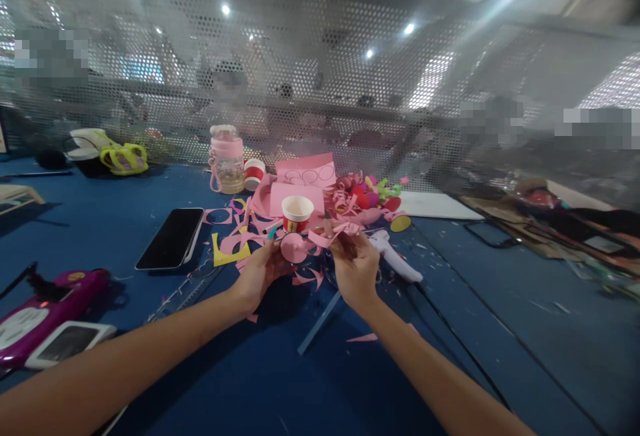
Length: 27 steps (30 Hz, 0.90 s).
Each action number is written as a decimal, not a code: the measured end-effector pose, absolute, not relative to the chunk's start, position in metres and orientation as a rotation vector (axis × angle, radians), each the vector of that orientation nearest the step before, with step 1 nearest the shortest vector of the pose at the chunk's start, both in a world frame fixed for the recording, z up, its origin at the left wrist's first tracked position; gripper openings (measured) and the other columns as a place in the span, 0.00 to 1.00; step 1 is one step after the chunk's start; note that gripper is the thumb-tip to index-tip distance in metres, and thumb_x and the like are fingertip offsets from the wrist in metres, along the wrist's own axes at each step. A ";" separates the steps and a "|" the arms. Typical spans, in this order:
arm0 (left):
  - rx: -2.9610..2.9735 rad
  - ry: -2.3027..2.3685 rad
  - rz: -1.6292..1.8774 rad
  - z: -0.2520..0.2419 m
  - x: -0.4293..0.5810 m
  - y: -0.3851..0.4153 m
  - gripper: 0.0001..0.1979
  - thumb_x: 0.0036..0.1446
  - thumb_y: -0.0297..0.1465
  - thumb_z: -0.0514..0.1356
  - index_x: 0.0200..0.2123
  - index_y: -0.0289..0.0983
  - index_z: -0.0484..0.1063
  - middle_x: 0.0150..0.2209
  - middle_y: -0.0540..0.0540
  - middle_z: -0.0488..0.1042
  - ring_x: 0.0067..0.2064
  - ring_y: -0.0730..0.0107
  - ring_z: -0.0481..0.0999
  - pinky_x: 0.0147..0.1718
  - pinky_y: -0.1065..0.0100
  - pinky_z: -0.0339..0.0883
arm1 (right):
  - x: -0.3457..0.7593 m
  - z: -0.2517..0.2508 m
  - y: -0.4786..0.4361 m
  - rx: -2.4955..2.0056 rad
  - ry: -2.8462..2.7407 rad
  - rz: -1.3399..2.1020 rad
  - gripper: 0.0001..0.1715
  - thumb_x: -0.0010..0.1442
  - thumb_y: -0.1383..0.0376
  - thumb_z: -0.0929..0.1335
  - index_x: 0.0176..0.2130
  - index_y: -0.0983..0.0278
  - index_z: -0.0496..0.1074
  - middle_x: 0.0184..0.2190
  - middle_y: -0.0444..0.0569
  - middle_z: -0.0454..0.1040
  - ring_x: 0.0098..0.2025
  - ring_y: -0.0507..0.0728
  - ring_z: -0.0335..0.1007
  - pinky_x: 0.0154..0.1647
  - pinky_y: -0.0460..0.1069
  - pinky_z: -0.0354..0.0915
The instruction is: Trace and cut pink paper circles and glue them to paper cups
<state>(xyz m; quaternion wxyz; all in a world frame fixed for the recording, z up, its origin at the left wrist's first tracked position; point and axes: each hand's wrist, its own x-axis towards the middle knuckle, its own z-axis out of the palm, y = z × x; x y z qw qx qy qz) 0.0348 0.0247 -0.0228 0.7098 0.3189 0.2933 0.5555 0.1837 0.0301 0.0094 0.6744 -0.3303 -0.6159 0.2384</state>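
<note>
My left hand (263, 269) is closed on a round pink paper disc (293, 248), gripping it by its edge. Pink curled paper strips (345, 228) are pinched in my right hand (356, 264), just right of the disc. Right behind the disc a red and white paper cup (297, 213) stands upright, its mouth facing up. Pink paper scraps (235, 241) and a yellow cut-out scrap (227, 251) lie around the hands. Beside my right hand rests a white glue gun (397, 259), partly hidden. A translucent glue stick (319, 324) lies below the hands.
Left of the scraps lies a phone (171, 239), with a purple device (55, 306) further left. A pink-topped bottle (227, 161) and another paper cup (255, 175) stand at the back. A black cord (463, 343) crosses the right side. A perforated metal screen (320, 76) closes the table's back.
</note>
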 end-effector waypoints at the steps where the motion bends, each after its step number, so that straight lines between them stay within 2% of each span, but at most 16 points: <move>1: 0.717 0.652 1.223 -0.022 0.035 0.024 0.22 0.47 0.48 0.62 0.35 0.34 0.74 0.38 0.40 0.78 0.48 0.52 0.72 0.45 0.56 0.65 | 0.184 0.009 0.030 -0.744 -1.387 0.539 0.05 0.56 0.64 0.68 0.29 0.62 0.68 0.25 0.44 0.73 0.29 0.53 0.72 0.35 0.48 0.70; 8: 0.737 0.700 1.253 -0.015 0.034 0.022 0.27 0.48 0.48 0.62 0.47 0.38 0.70 0.53 0.41 0.70 0.55 0.53 0.67 0.47 0.59 0.62 | 0.186 0.007 0.032 -0.767 -1.352 0.518 0.07 0.54 0.61 0.69 0.29 0.62 0.69 0.25 0.44 0.71 0.28 0.53 0.70 0.36 0.50 0.70; 15: 0.777 0.622 1.195 -0.019 0.036 0.023 0.27 0.49 0.51 0.58 0.45 0.38 0.71 0.50 0.41 0.72 0.56 0.53 0.65 0.49 0.58 0.60 | 0.186 0.009 0.032 -0.793 -1.357 0.513 0.09 0.54 0.59 0.69 0.28 0.62 0.68 0.24 0.44 0.71 0.27 0.53 0.70 0.34 0.49 0.70; 20: 0.724 0.623 1.224 -0.016 0.036 0.022 0.28 0.49 0.48 0.60 0.51 0.41 0.67 0.56 0.43 0.67 0.58 0.55 0.62 0.51 0.58 0.58 | 0.186 0.009 0.033 -0.777 -1.349 0.511 0.08 0.54 0.60 0.69 0.29 0.62 0.68 0.24 0.44 0.71 0.28 0.54 0.71 0.34 0.49 0.70; 27: 0.766 0.578 1.197 -0.015 0.036 0.021 0.28 0.52 0.49 0.57 0.51 0.39 0.68 0.56 0.41 0.67 0.57 0.53 0.63 0.51 0.57 0.58 | 0.186 0.009 0.032 -0.806 -1.366 0.483 0.09 0.55 0.59 0.68 0.28 0.62 0.68 0.24 0.45 0.72 0.26 0.54 0.70 0.32 0.49 0.70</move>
